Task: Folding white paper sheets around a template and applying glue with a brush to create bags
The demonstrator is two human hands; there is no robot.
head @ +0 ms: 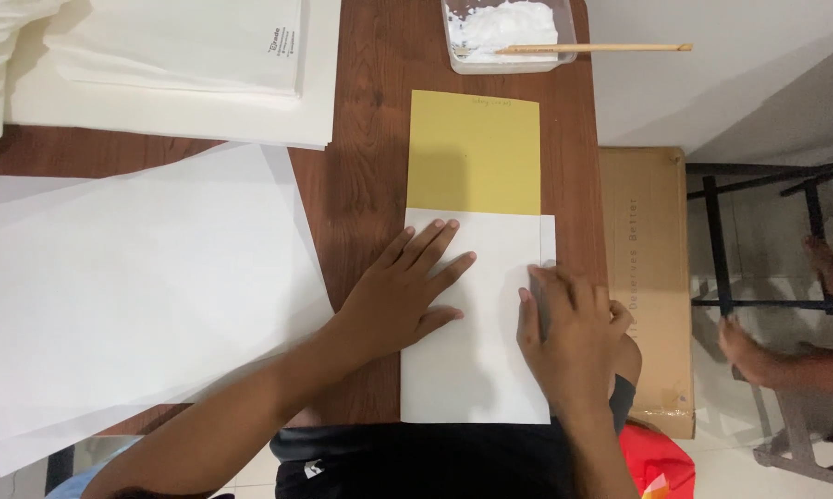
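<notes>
A white sheet of paper (pixel 472 370) lies flat on the brown wooden table (pixel 366 185), at the near edge in front of the person. Its far edge overlaps the near end of a yellow card (pixel 473 152), which lies lengthwise away from the person. A narrow strip along the sheet's right edge appears folded over.

The left hand (pixel 403 300) rests palm down on the left half of the sheet, fingers spread and extended, gripping nothing. The right hand (pixel 572 337) presses on the sheet's right edge, fingers curled slightly with the fingertips (pixel 539 273) on the folded strip; whether it pinches the paper cannot be told.

Beyond the yellow card stands a clear plastic tub (pixel 509 37) holding a white substance, with a thin wooden stick (pixel 592 48) laid across its rim. To the left lie large loose white sheets (pixel 130 296), and farther back a stack of white paper (pixel 176 55). To the right of the table stands a brown cardboard box (pixel 648 277). At the far right, another person's hand (pixel 749 351) shows beside a black metal frame (pixel 759 240).
</notes>
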